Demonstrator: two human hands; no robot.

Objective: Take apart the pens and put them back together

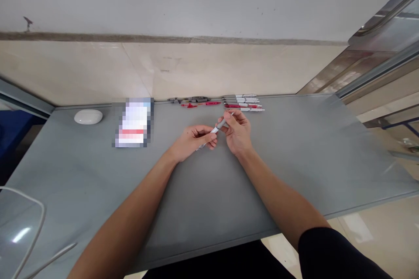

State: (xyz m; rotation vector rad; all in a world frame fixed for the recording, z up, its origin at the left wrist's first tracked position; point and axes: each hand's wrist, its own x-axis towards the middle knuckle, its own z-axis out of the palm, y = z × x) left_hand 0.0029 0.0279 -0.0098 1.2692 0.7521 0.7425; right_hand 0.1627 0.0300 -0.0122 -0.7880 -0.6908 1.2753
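Between my two hands, above the grey table (209, 200), a white and grey pen (215, 129) is held at a slant. My left hand (193, 140) is closed around its lower white part, thumb on top. Its upper grey end is pinched in the fingers of my right hand (238, 131). Just beyond my right hand lies a row of several white, grey and red pens (244, 101). To the left of that row rest several dark pens (188, 99) and red pens (201, 104).
A blurred-out device with a bright screen (133, 122) lies at the left of the table. Beside it sits a white rounded case or mouse (88, 117). A white cable (42, 218) crosses the near left corner. The wall (203, 67) stands behind the table's back edge.
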